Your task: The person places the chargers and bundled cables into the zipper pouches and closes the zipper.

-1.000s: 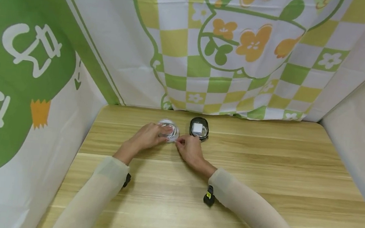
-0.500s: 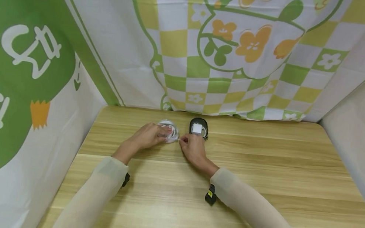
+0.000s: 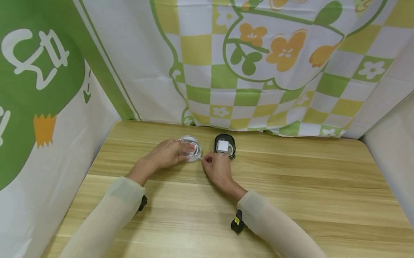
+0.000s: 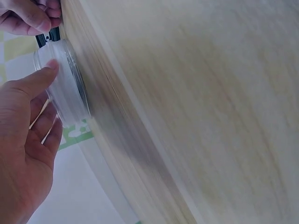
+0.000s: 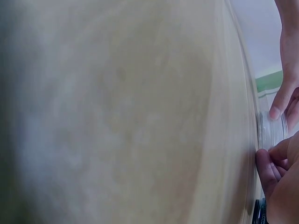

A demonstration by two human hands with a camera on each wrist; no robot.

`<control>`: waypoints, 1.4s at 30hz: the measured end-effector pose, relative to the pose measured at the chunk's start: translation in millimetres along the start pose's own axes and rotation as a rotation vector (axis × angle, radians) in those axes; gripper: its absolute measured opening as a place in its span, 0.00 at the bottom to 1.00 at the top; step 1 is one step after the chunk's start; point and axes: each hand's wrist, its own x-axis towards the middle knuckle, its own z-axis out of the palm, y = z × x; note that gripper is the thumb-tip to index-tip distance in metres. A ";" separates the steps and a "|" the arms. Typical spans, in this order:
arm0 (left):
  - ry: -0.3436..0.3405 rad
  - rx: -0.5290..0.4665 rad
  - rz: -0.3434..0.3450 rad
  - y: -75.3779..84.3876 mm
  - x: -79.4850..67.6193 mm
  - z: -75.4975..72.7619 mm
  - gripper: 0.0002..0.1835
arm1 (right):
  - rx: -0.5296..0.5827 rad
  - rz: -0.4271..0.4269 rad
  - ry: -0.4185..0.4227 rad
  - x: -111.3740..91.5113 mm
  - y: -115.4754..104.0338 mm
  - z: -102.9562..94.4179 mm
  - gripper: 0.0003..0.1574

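Note:
A clear round case [image 3: 196, 153] with a white coil inside stands near the table's back edge. My left hand [image 3: 168, 153] grips it from the left. In the left wrist view its thumb presses on the case's side [image 4: 70, 95]. At the case's right edge, my right hand [image 3: 219, 170] has thumb and forefinger pinched together on a thin pale strand, too small to make out well. The right wrist view shows these fingertips [image 5: 264, 163] close against the case. Just behind the right hand lies a black oval case [image 3: 233, 140] with a white charger plug [image 3: 223, 146] in it.
The wooden table [image 3: 297, 205] stretches out to the right and toward me. A patterned cloth [image 3: 226, 85] hangs along its back edge, and a green and white sheet [image 3: 90, 125] stands at the left side.
My right hand moved slightly right from the clear case, drawing a thin strand into view, then came slightly back. The left hand stays on the case.

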 end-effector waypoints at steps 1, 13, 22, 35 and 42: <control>0.001 0.006 0.000 0.2 0.3 0.1 0.20 | 0.004 0.000 -0.004 -0.4 0.3 1.2 0.05; 0.027 0.061 -0.060 12.2 4.7 2.9 0.23 | 0.060 -0.001 -0.042 -0.6 -4.5 6.5 0.04; 0.035 0.061 -0.024 9.4 5.7 7.2 0.22 | 0.079 -0.005 -0.076 -3.6 -8.1 8.2 0.04; 0.000 -0.033 -0.021 1.0 7.3 4.8 0.22 | 0.032 -0.009 -0.010 -2.5 -2.1 4.0 0.04; -0.003 -0.060 -0.024 -3.0 5.7 2.3 0.21 | 0.006 -0.005 0.007 -0.3 1.5 2.2 0.05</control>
